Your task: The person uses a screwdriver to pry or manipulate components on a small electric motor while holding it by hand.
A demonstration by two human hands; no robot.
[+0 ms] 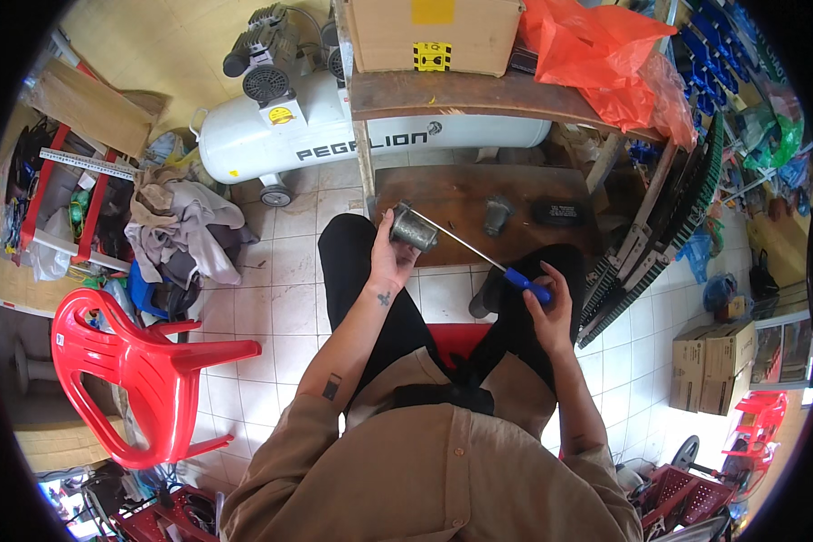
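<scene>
A grey metal cylinder (414, 229) sits above the person's knees, the left hand (390, 264) closed around it in a firm grip. A screwdriver (479, 256) reaches from the cylinder's end to the right hand (551, 312), whose fingers close on its blue handle. Just beyond lies a low wooden bench (452, 194), with a white air compressor (352, 135) behind and a red plastic chair (140, 370) at left.

I see a short grey metal cylinder (414, 228), dull and worn, held up above my left knee with its open end toward the right. A screwdriver (488, 259) with a blue handle slants up-left, its thin steel shaft seemingly reaching into the cylinder's end.
</scene>
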